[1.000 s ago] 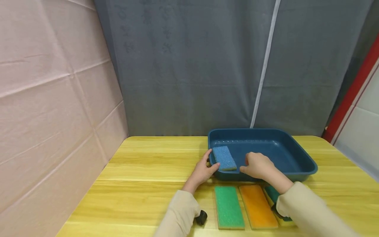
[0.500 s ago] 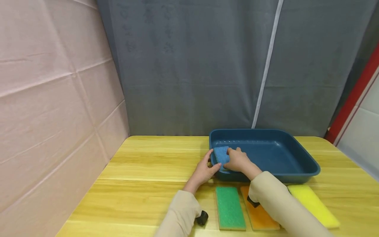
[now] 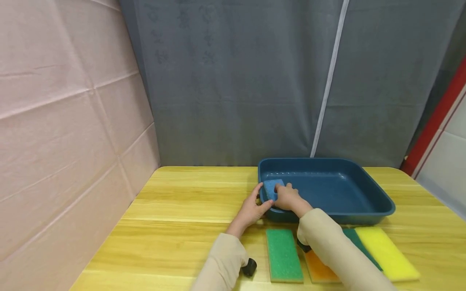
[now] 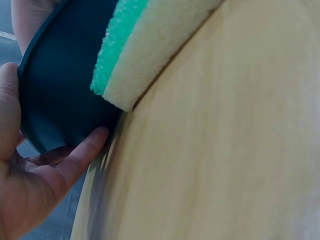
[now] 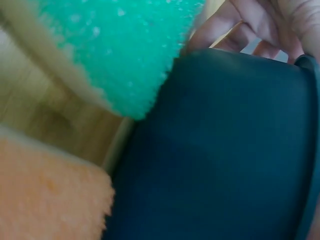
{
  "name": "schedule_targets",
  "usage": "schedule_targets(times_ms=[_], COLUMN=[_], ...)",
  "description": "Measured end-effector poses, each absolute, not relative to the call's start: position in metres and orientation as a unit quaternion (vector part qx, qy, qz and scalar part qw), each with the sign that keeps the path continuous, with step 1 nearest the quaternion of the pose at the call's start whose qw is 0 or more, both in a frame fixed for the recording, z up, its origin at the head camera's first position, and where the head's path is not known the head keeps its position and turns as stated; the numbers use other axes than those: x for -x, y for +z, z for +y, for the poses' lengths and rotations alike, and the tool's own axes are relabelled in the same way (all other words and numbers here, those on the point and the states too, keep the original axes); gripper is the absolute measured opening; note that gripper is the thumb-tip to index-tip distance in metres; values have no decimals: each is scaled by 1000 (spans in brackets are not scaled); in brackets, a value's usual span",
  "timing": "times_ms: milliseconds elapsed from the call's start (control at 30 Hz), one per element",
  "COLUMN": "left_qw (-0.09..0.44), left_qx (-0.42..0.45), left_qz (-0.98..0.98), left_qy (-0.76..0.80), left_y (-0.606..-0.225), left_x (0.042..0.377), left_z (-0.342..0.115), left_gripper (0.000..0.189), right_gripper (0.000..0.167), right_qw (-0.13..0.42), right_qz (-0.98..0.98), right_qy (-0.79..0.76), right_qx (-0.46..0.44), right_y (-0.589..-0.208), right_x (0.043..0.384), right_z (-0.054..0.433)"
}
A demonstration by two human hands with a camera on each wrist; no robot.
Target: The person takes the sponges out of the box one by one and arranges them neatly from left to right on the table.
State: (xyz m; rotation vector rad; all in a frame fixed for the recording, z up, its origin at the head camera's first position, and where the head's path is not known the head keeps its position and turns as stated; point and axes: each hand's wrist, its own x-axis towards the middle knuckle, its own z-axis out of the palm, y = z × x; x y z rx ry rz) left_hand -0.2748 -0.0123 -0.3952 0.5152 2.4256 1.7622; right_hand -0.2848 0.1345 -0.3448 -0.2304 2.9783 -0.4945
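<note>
A dark blue plastic basin (image 3: 349, 194) stands on the table, with a blue sponge (image 3: 270, 187) lying inside at its left end. My left hand (image 3: 251, 210) grips the basin's front left corner. Its thumb lies at the rim and its fingers spread along the outer wall (image 4: 60, 85) in the left wrist view. My right hand (image 3: 289, 199) reaches into the basin and holds the right part of the blue sponge between thumb and fingers. That hand covers part of the sponge. The right wrist view hides the right hand's grip behind the basin wall (image 5: 220, 140).
In front of the basin lie a green sponge (image 3: 284, 256), an orange sponge (image 3: 321, 270), a dark green sponge (image 3: 360, 244) and a yellow sponge (image 3: 387, 254). The right sleeve (image 3: 338, 246) crosses over the orange and dark green ones. A grey curtain (image 3: 236, 101) hangs behind the table.
My right hand has moved left across the basin, from beside the blue sponge onto it. The left hand has stayed at the corner. The yellow sponge has come out from behind the right sleeve.
</note>
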Motion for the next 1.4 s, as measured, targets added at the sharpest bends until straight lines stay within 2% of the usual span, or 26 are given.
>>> schedule_targets(times_ms=[233, 667, 1033, 1400], left_qw=[40, 40, 53, 52], left_qx=[-173, -174, -172, -170], left_qz=[806, 802, 789, 794], left_qy=[564, 570, 587, 581], left_y=[-394, -393, -395, -394], left_x=[275, 275, 274, 274], left_z=[-13, -13, -12, -12], left_gripper=[67, 68, 68, 69], right_gripper=[45, 40, 53, 47], right_qw=[56, 43, 37, 33], right_qz=[982, 982, 980, 979], right_qy=[-162, -174, -189, -196], right_qx=[74, 57, 55, 48], right_y=[-350, -355, -356, -350], right_x=[290, 291, 290, 288], right_z=[134, 133, 138, 149])
